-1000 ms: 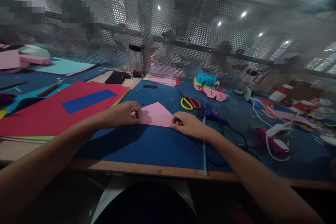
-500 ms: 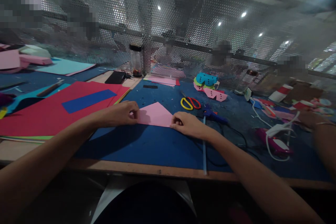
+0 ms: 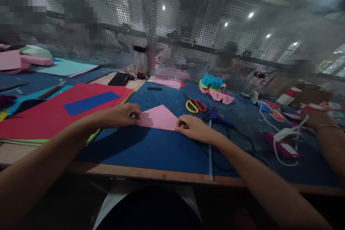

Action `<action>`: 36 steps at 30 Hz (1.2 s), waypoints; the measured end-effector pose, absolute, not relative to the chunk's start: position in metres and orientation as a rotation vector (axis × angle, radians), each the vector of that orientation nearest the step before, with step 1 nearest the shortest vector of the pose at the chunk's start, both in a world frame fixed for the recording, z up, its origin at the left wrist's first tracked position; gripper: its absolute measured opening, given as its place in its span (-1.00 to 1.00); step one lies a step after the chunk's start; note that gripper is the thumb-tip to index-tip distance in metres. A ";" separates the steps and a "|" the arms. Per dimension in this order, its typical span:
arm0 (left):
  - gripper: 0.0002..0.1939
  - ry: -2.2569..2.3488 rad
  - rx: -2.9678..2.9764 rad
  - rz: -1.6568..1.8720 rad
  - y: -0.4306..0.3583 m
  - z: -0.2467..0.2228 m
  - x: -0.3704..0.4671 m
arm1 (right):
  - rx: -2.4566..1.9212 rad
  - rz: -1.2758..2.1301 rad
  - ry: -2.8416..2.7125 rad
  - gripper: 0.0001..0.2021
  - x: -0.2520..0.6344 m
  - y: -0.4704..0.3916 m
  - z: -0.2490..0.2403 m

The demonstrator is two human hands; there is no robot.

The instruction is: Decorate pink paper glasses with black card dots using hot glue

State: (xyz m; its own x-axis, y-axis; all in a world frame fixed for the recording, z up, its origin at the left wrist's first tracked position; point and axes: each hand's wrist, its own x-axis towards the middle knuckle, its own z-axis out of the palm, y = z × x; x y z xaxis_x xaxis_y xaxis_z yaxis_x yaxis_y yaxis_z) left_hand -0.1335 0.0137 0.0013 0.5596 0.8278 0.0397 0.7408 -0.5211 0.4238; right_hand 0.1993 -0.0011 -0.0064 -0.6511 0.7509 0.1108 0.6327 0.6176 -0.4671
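A folded piece of pink paper (image 3: 159,118) lies on the blue table top (image 3: 161,151), its peak pointing away from me. My left hand (image 3: 126,115) pinches its left corner, thumb and fingers closed together. At the right corner, my right hand (image 3: 192,127) is closed with curled fingers on the edge. Just beyond the right hand lie scissors (image 3: 196,106) with one yellow and one red handle. A blue glue gun (image 3: 221,119) rests to the right of them.
Red paper sheets (image 3: 54,115) with a blue strip (image 3: 91,103) lie at left. Cut paper shapes (image 3: 212,81), a jar (image 3: 139,63) and a phone (image 3: 118,79) stand or lie farther back. A second glue gun (image 3: 280,145) and another person's arm (image 3: 327,136) are at right.
My left hand has shifted slightly left along the pink paper's corner. The right hand keeps its place. At far right the other person's arm has moved a little left.
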 end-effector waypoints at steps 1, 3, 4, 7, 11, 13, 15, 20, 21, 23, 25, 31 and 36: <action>-0.89 1.278 2.445 0.333 0.014 0.001 -0.134 | -1.121 0.567 -2.548 -0.91 0.199 -0.001 -0.007; -0.90 1.288 2.462 0.328 0.014 0.000 -0.133 | -1.123 0.564 -2.551 -0.92 0.199 -0.002 -0.006; -0.90 1.297 2.469 0.330 0.014 0.000 -0.133 | -1.126 0.562 -2.554 -0.92 0.199 -0.002 -0.005; -0.93 1.319 2.475 0.357 0.012 0.001 -0.131 | -1.137 0.560 -2.557 -0.92 0.198 -0.003 -0.003; -0.93 1.358 2.476 0.361 0.009 0.004 -0.127 | -1.138 0.567 -2.556 -0.91 0.198 -0.003 -0.002; -0.94 1.371 2.474 0.352 0.009 0.005 -0.127 | -1.141 0.570 -2.553 -0.91 0.199 -0.003 -0.002; -0.92 1.379 2.479 0.342 0.008 0.005 -0.126 | -1.140 0.572 -2.550 -0.91 0.199 -0.004 -0.002; -0.90 1.400 2.524 0.252 0.007 0.008 -0.125 | -1.140 0.576 -2.550 -0.91 0.199 -0.003 -0.003; -0.89 1.403 2.526 0.232 0.006 0.009 -0.125 | -1.141 0.574 -2.549 -0.91 0.199 -0.003 -0.004; -0.88 1.402 2.527 0.206 0.006 0.010 -0.125 | -1.132 0.566 -2.551 -0.92 0.199 -0.002 -0.005; -0.87 1.393 2.529 0.203 0.006 0.011 -0.126 | -1.119 0.558 -2.551 -0.92 0.199 -0.001 -0.006; -0.84 1.394 2.492 0.185 0.010 0.008 -0.134 | -1.125 0.565 -2.550 -0.91 0.199 -0.002 -0.005; -0.81 1.417 2.488 0.138 0.009 0.010 -0.138 | -1.147 0.573 -2.555 -0.91 0.199 -0.002 -0.003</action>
State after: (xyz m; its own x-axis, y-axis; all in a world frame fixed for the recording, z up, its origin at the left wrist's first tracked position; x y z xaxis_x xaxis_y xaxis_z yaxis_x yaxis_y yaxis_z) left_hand -0.1382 0.0094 0.0096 0.5163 0.8548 -0.0524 0.8287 -0.4832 0.2824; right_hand 0.1988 -0.0023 -0.0034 -0.6448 0.7588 0.0921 0.6467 0.6058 -0.4635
